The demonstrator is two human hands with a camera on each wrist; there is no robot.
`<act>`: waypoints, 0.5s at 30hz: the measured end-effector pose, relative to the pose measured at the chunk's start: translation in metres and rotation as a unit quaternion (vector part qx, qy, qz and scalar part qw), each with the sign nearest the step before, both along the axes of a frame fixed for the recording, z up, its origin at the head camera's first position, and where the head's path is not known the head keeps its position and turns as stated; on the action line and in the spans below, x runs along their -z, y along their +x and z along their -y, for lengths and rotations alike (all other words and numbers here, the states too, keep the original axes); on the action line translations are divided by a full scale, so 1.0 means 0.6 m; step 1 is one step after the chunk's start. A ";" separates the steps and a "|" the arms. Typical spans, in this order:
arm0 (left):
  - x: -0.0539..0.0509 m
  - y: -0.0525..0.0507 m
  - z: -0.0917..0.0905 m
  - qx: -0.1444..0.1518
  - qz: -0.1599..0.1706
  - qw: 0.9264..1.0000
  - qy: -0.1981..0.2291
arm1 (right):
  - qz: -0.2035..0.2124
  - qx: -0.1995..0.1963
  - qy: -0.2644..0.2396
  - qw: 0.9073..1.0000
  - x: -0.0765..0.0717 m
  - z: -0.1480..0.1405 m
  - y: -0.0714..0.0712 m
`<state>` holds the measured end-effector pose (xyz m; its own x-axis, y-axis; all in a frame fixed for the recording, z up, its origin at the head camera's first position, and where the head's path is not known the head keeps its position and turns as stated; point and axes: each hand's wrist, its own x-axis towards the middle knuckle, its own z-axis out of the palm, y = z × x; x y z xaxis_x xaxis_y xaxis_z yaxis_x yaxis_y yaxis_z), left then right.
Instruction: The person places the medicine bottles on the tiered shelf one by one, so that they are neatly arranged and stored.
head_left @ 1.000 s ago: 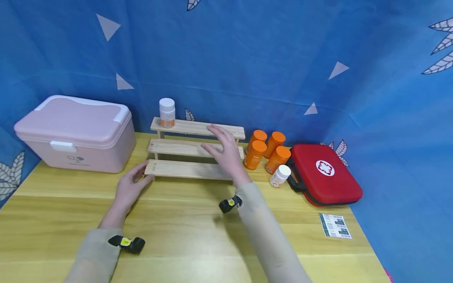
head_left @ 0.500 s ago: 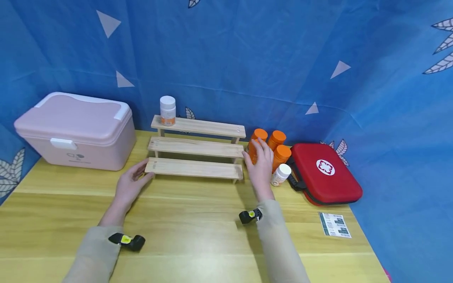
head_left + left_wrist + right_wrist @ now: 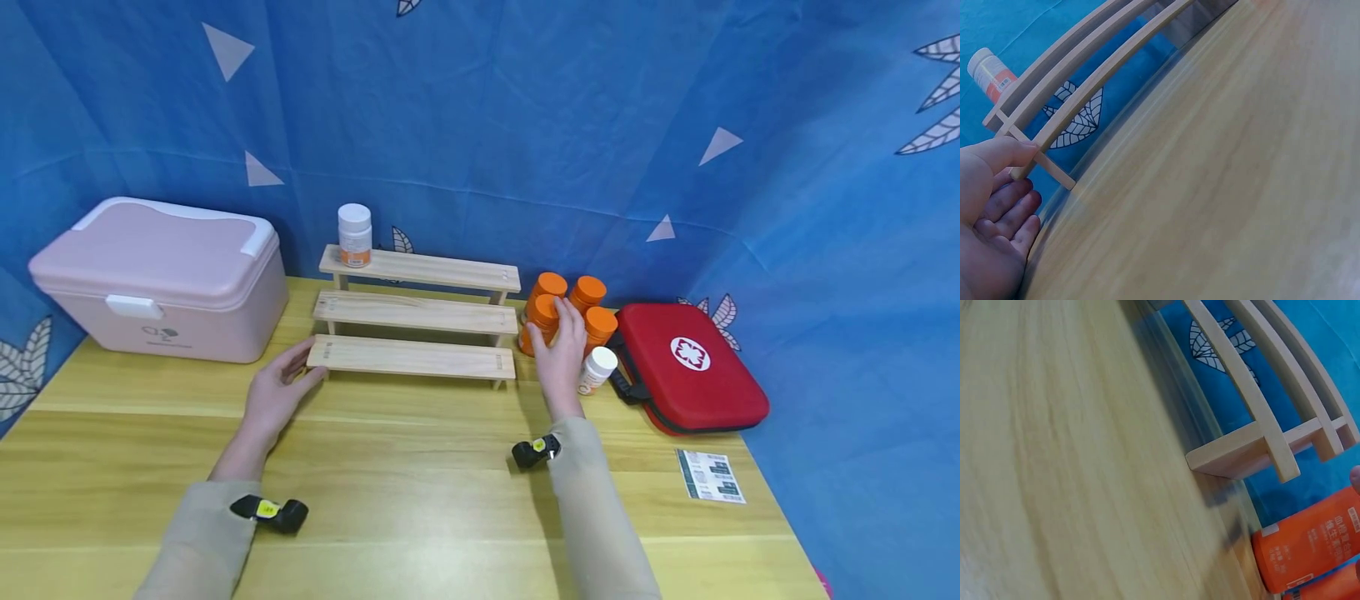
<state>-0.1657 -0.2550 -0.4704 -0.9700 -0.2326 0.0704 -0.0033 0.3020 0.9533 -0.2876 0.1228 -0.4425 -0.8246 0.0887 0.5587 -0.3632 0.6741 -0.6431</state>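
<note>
My left hand (image 3: 272, 398) holds the left end of a three-step wooden rack (image 3: 411, 357), the thumb lying against the lowest plank in the left wrist view. The other fingers of that hand are loosely curled below the plank. Right of the rack, my right hand (image 3: 562, 357) grips an orange bottle (image 3: 529, 340) between thumb and fingers. This bottle (image 3: 1310, 540) appears upright and low by the table in the right wrist view, where just a fingertip shows at the edge. On the top step's left end stands a white-capped bottle (image 3: 355, 237).
Several more orange bottles (image 3: 588, 292) cluster behind and beside the right hand. A small white bottle (image 3: 597, 370) leans or stands near a red first-aid case (image 3: 697, 367). A pink box (image 3: 157, 283) sits left of the rack. A printed card (image 3: 711, 476) lies front right.
My right hand has moved right, from above the rack to the orange bottles, and taken hold of the front left one, which has shifted slightly left. The left hand stays on the rack.
</note>
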 end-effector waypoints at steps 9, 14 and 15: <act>-0.002 0.002 0.000 0.002 0.006 1.000 0.001 | -0.002 -0.010 0.012 1.000 0.011 0.000 -0.008; -0.003 0.002 0.001 0.005 0.007 1.000 0.002 | -0.018 -0.003 0.021 1.000 0.019 -0.002 -0.009; -0.003 0.001 0.001 0.005 0.007 1.000 0.003 | -0.019 -0.002 0.021 1.000 0.020 -0.002 -0.010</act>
<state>-0.1650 -0.2557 -0.4683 -0.9732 -0.2231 0.0559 -0.0130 0.2960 0.9551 -0.2935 0.1243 -0.4542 -0.8034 0.0610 0.5923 -0.3896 0.6983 -0.6005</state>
